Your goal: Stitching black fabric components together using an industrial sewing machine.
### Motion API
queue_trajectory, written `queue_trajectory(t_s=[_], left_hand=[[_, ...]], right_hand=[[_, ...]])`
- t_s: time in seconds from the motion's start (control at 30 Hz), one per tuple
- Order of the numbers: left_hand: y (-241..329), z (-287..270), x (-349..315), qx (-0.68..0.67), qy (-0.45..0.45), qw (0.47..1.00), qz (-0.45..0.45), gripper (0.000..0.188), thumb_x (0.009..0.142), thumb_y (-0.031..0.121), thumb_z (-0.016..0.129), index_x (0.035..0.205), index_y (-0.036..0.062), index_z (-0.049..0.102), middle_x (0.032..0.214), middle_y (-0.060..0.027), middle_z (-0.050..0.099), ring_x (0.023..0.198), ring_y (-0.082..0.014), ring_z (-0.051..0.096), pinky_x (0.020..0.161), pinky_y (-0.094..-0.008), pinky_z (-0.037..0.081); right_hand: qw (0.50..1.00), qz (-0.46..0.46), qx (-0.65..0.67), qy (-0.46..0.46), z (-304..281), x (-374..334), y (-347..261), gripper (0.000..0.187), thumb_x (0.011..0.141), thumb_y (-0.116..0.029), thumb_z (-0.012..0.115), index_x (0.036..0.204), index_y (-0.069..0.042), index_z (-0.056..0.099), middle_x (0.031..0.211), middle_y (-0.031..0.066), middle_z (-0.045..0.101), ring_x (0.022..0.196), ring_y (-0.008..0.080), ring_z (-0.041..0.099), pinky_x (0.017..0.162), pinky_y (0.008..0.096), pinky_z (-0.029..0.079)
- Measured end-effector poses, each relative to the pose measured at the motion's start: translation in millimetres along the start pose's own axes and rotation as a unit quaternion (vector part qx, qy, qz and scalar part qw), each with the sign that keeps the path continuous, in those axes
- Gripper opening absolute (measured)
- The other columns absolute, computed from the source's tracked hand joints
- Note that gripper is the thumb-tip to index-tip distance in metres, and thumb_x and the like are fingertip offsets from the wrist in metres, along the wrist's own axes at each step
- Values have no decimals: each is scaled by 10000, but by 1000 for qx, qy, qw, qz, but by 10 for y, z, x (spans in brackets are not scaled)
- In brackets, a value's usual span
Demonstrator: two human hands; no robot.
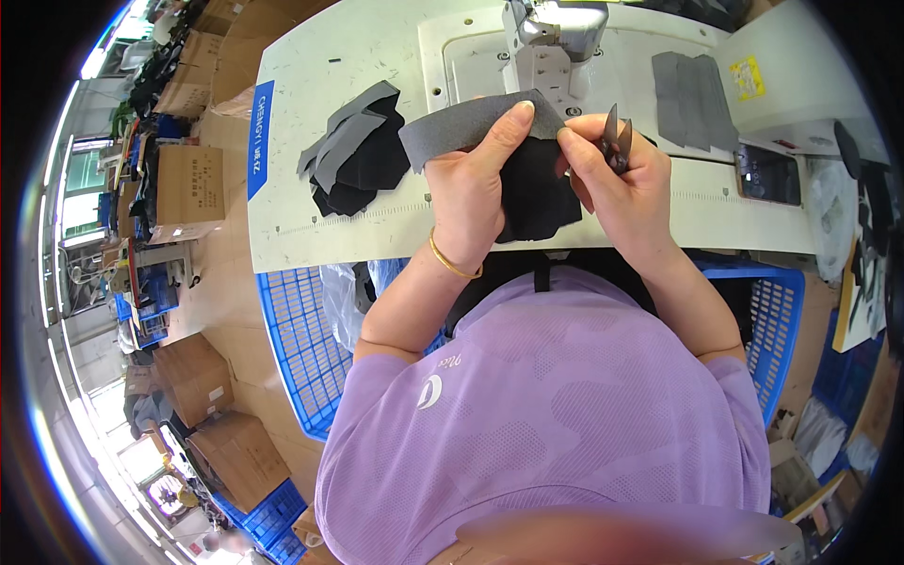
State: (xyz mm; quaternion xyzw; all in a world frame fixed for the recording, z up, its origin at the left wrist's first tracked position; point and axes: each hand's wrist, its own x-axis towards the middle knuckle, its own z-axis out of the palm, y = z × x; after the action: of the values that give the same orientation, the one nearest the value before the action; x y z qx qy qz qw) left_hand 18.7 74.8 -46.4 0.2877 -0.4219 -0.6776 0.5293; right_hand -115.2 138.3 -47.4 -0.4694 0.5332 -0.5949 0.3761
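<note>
A grey fabric strip [452, 129] is gripped in my left hand [468, 193], the thumb pressed on its top face and the fingers mostly hidden beneath. Black fabric [539, 193] hangs below the strip, between my two hands; whether the two are joined I cannot tell. My right hand [626, 188] pinches the right end of the fabric between thumb and forefinger. Dark thread snips [618, 141] are tucked in that same hand, blades pointing away from me. Both hands are over the front of the white sewing table [367, 240].
The sewing machine head [556, 42] stands just beyond my hands. A pile of grey and black fabric pieces [363, 151] lies left, with grey pieces [695, 99] and a phone [769, 175] at right. Blue baskets [303, 334] sit below the table edge; cardboard boxes [188, 188] stand further left.
</note>
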Motion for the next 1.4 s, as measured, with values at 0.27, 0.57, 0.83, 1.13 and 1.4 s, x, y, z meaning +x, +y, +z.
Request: queue_trajectory(t_s=[0.27,0.57,0.83,1.13,1.4], left_hand=[[181,4,377,11,-30,997,-77,83,889,55,692,893,-24,670,802,-77,668,658,-144,642,580,-258,521],[337,67,763,18,-37,993,-113,140,828,34,745,889,-77,686,824,-106,686,674,-154,667,572,-268,553],[440,106,873,56,-57,990,-117,106,831,13,727,887,-65,684,837,-111,687,685,-153,667,579,-266,550],[452,71,928,92,-73,988,-105,115,822,16,736,896,-61,695,849,-109,694,705,-149,673,623,-258,550],[408,6,1003,88,-120,987,-54,168,830,28,730,955,-78,693,895,-127,702,746,-162,684,670,-259,562]], right_hand=[[997,-24,42,55,112,250,3,113,903,-112,631,871,-8,660,688,21,671,634,36,602,581,192,449],[992,-30,101,73,163,512,-96,122,914,-121,619,846,-26,656,656,9,652,550,12,503,502,196,380],[985,-47,143,78,189,561,-92,167,922,-127,612,791,-30,645,638,-3,640,537,5,477,492,194,360],[986,-28,140,83,214,548,-98,165,911,-112,605,771,-35,643,629,-10,636,524,1,463,483,196,354],[991,-52,92,86,226,609,-96,203,890,-148,612,714,-48,628,562,-26,612,492,-8,421,459,207,319]])
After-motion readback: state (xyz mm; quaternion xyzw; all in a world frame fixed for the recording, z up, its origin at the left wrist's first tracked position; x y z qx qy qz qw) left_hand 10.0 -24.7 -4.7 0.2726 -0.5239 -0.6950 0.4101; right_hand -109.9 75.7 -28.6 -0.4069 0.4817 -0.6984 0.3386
